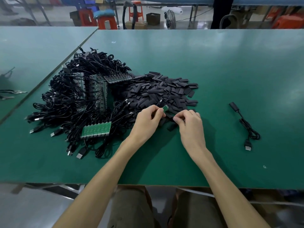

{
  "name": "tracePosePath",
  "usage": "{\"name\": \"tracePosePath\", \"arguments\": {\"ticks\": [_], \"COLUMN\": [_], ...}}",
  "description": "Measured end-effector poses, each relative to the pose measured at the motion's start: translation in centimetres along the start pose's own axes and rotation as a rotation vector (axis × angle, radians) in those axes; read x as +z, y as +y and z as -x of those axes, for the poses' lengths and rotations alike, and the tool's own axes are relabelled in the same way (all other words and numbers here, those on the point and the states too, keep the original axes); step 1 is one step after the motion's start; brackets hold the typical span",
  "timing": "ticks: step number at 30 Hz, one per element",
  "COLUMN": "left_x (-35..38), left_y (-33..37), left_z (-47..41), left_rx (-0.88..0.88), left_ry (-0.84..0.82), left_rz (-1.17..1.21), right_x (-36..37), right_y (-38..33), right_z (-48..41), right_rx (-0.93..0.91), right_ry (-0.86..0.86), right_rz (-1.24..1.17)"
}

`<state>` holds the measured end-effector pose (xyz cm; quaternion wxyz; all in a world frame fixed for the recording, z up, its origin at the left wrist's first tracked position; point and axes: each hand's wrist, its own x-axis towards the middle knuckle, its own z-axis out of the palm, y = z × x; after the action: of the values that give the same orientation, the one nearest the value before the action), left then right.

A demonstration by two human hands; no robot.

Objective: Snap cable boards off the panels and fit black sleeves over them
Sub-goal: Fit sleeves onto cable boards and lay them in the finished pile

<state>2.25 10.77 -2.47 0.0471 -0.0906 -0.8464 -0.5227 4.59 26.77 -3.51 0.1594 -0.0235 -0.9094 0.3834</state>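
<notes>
The work seems barely begun: one sleeved cable (248,129) lies at the right of the tabletop (230,63), the left hand (148,120) pinches a snapped-off cable board (165,108) at the near edge of the sleeve pile (164,91), the right hand (189,120) curls its fingers there but I cannot tell what it holds, and several panels (96,130) wait at the left.

The green counter (222,66) runs wide, its pale front edge near the bottom of the view. A second counter (32,46) of the same green butts against it on the left, with a narrow seam between them, and a small bunch of metal keys (15,92) lies on it. Beyond the far edge, on the grey floor, stand red stools (107,23), one topped by a blue cushion (103,13), a dark cardboard box (153,18) and a floor fan (171,19).
</notes>
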Motion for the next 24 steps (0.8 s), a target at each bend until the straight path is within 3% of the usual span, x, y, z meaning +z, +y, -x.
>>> {"name": "tracePosePath", "arguments": {"ticks": [6, 19, 24], "left_x": [0.4, 0.0, 0.0], "left_y": [-0.4, -0.8, -0.8], "left_z": [0.4, 0.4, 0.5], "left_rx": [0.024, 0.057, 0.061], "left_ry": [-0.015, -0.008, -0.016], "left_rz": [-0.104, -0.111, -0.087], "right_x": [-0.4, -0.1, -0.4], "right_y": [0.0, 0.5, 0.9], "right_z": [-0.2, 0.0, -0.1], "right_rx": [0.113, -0.009, 0.058], "right_ry": [0.063, 0.036, 0.025], "right_rz": [-0.390, -0.416, -0.487]}}
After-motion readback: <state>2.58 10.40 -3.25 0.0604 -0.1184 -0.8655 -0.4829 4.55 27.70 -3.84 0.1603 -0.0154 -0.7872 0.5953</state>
